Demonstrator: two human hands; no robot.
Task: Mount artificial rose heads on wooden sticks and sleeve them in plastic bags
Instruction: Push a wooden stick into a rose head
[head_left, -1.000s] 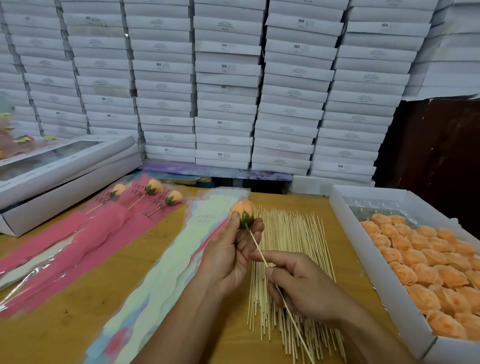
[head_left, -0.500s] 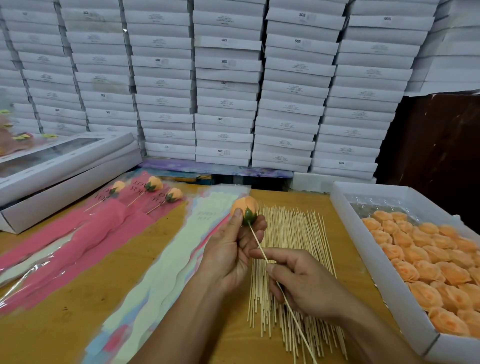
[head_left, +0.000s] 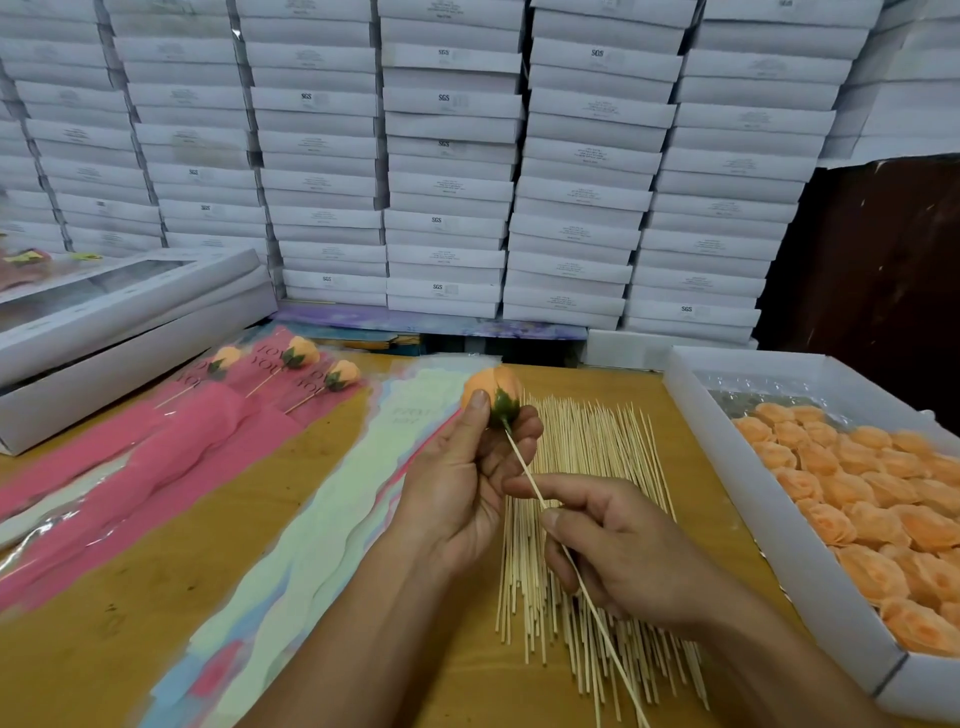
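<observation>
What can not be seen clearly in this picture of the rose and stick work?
1. Head view: how deep the thin wooden stick sits in the orange artificial rose head; its green leaf base hides the joint.
2. The stick's lower end, cut off by the bottom edge.
3. Label print on the stacked white cardboard boxes, too small.
4. The left hand fingertips, behind the rose.

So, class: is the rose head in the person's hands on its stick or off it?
On. The stick runs straight into the green base of the rose head. The left hand grips the head; the right hand pinches the stick.
</observation>
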